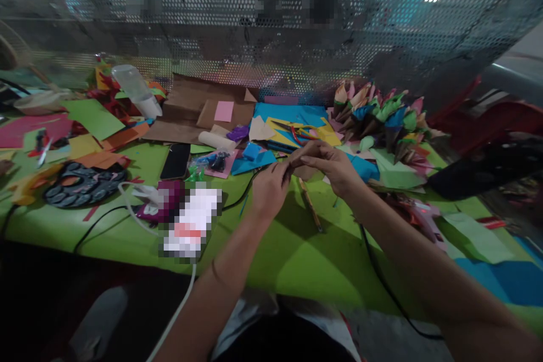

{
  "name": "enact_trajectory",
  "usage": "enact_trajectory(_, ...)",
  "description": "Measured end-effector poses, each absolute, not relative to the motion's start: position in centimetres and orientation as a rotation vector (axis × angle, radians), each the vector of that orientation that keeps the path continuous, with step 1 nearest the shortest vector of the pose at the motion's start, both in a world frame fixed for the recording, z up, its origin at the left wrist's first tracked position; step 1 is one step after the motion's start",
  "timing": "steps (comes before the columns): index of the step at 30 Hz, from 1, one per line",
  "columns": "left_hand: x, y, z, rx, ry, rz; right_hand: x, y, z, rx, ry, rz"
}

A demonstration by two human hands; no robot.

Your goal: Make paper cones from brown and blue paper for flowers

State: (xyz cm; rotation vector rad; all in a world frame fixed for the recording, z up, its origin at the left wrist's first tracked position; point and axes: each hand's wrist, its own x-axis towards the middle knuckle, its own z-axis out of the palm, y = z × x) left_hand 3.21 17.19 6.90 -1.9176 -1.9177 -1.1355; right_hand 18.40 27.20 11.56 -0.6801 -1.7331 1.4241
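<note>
My left hand (pixel 271 184) and my right hand (pixel 333 164) meet over the middle of the green table (pixel 271 254). Both have bent, closed fingers, pinched together at a piece of brown paper (pixel 306 173) that shows just below them. The fingers cover most of it, so its shape is unclear. Under the hands lies a thin yellowish pencil-like stick (pixel 311 206). Just beyond them, scissors with red handles (pixel 297 134) rest on yellow and blue paper (pixel 292 114).
Paper flowers in brown cones (pixel 382 113) crowd the back right. A pink glue gun (pixel 428 218) sits by my right forearm. At left are a lit phone (pixel 193 223) with a white cable, a dark phone (pixel 175 161), a tissue pack (pixel 163 201), a clear bottle (pixel 136 90) and brown cardboard (pixel 182 107).
</note>
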Motion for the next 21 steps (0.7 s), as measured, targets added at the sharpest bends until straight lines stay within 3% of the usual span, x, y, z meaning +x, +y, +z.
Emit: enact_trajectory(21, 3.24, 17.21, 6.54, -1.987, -1.919, -1.239, 18.03, 26.70, 11.70, -0.743, -1.764, 1.409)
